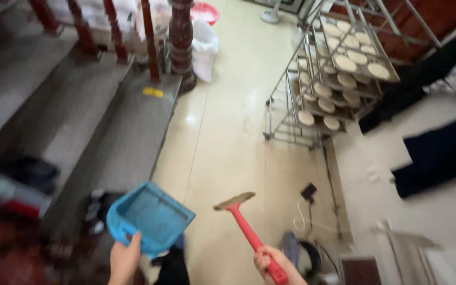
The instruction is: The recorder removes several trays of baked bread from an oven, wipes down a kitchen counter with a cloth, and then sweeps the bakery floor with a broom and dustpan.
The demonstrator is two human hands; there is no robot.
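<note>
The blue plastic dustpan [151, 216] sits low in the view, held out over the cream tiled floor [228, 137], its open tray turned up toward the camera and tilted a little. The left hand [124, 259] is closed around its near edge or handle at the bottom rim; the fingers wrap over the plastic, though the exact grip is partly hidden. It looks a light, stiff, thin-walled thing, easy to carry one-handed, and best taken by the handle end so the tray stays level.

Just beside it, apart from the pan, is a small hand broom with a red plastic handle [249, 232] and a flat tan head of bristles pointing up and left. The right hand [275, 264] is shut tight on the lower end of the handle. The broom also seems light; the smooth handle could slip, so a grip well down the shaft suits it.

Further out, grey stone stairs [80, 105] with dark red turned balusters [181, 37] rise on the left. A metal wire rack on wheels [333, 79] holding round pale discs on trays stands well apart, toward the upper right. A black cable and plug [308, 192] lie on the floor near the right wall.
</note>
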